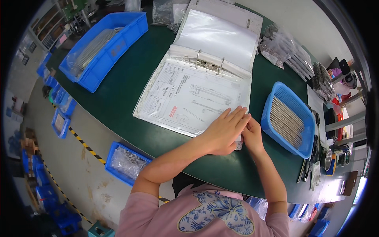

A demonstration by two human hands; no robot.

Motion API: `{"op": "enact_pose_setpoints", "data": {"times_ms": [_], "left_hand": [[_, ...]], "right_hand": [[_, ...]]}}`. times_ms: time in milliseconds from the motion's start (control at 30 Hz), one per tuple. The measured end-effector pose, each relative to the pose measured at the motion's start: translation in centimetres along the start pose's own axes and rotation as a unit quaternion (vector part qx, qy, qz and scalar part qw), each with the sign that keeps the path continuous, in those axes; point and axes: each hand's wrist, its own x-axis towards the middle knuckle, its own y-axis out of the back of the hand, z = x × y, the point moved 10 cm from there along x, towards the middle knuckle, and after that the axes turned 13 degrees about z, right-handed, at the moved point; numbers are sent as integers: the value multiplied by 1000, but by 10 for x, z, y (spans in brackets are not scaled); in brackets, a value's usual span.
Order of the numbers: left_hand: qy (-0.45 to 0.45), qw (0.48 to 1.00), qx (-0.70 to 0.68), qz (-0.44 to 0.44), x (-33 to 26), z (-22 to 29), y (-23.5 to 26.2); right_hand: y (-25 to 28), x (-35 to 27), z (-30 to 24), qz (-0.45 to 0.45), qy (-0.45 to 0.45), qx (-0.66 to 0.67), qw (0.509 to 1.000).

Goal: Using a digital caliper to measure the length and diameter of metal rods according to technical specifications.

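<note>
Binder (209,65) lies open on the green desk (118,100), a drawing sheet (179,93) uppermost, left of a blue basket (267,127) of thin rods (285,122). Left hand (226,129), fingers straight and together, meets right hand (253,136) at the sheet's lower right corner; I cannot tell whether either grip holds anything.

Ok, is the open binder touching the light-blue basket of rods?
Apart. The head view shows a strip of green tabletop between the binder's right edge and the basket.
</note>
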Motion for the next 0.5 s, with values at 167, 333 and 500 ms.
{"op": "enact_pose_setpoints", "data": {"times_ms": [167, 333, 500], "left_hand": [[-8, 1000, -9, -3, 0, 0, -4], [-17, 1000, -10, -19, -4, 8, -9], [-33, 998, 30, -41, -17, 9, -35]], "right_hand": [[-4, 1, 6, -24, -13, -60, 998], [23, -21, 4, 19, 1, -108, 994], [47, -47, -4, 71, 87, -209, 971]]}}
